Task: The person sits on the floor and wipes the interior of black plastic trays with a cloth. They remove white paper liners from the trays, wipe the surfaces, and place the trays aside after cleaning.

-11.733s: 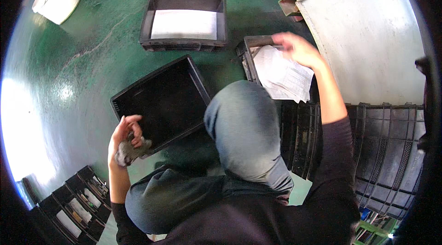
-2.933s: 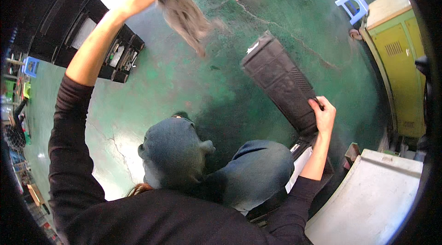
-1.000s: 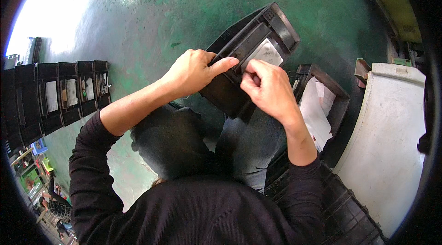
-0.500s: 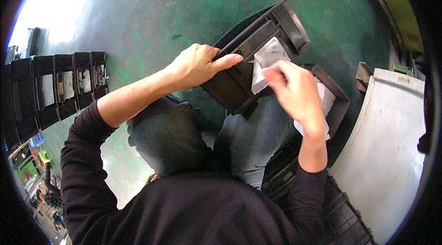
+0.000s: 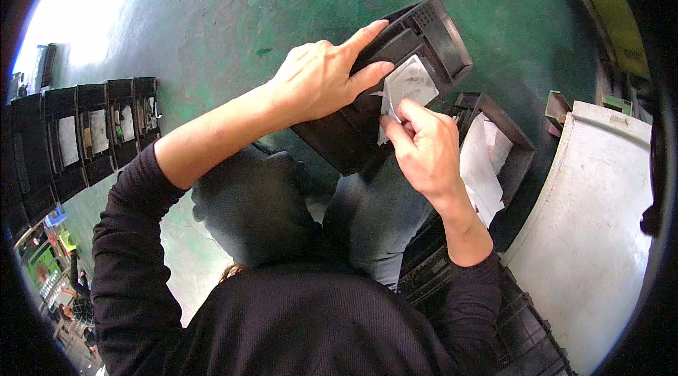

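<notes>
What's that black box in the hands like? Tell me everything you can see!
The black box looks like hard plastic, with straight ridges and tiny holes near its far end. It's tilted above the green floor. The left hand holds its rim; a pale sheet lies against its side, one edge pinched by the right hand.

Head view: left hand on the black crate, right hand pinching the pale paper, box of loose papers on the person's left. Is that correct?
Not quite: the head view shows the box of loose papers on the person's right. The left hand is on the black crate and the right hand pinches the pale paper, as you say.
</notes>
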Demonstrator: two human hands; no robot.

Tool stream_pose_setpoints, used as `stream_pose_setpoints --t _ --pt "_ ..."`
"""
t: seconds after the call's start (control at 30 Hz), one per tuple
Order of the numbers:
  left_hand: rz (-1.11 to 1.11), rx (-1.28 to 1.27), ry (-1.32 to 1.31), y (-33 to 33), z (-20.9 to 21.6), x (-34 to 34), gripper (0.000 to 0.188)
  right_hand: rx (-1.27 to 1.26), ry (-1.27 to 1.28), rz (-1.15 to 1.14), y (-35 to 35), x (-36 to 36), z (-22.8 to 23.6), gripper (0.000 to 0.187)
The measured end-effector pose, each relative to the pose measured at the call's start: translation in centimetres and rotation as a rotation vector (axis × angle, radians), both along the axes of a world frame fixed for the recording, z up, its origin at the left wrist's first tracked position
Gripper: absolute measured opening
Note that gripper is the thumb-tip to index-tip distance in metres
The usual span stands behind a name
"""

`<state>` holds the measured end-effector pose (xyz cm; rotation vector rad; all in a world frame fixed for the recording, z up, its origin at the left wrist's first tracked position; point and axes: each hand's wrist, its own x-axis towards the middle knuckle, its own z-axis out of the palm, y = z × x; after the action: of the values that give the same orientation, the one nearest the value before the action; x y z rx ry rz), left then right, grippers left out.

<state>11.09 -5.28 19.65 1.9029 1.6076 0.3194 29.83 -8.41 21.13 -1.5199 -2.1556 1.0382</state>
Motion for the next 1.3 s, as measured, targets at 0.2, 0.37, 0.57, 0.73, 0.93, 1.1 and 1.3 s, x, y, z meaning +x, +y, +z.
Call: stream_pose_setpoints --t 0.2,0.37,0.57,0.73,0.93,1.1,1.3 --pt "0.011 -0.019 -0.044 0.0 0.2 -0.3 0.059 0.013 -0.003 -0.019 -0.5 1.1 0.0 0.017" --pt "0.005 -0.028 -0.024 0.3 -0.2 -0.8 0.058 -0.035 -0.054 -0.099 -0.6 1.6 4.0 0.024" --pt "-0.024 0.065 -0.126 0.5 -0.9 -0.5 0.059 0.012 -0.057 -0.005 -2.0 6.7 10.8 0.017" --pt "-0.023 0.051 -0.082 -0.2 -0.7 -0.5 0.064 -0.506 0.292 0.165 3.5 6.6 7.0 0.022" --pt "0.005 0.099 -0.064 -0.7 -0.6 -0.8 0.063 0.323 -0.307 -0.081 5.6 3.5 1.0 0.019" --pt "0.017 0.132 -0.075 -0.4 -1.0 -0.5 0.064 0.974 -0.493 0.210 2.8 3.4 -2.3 0.010" --pt "0.025 0.137 -0.082 -0.3 -1.3 -0.5 0.063 0.741 -0.297 0.273 2.1 3.2 -2.1 0.014"
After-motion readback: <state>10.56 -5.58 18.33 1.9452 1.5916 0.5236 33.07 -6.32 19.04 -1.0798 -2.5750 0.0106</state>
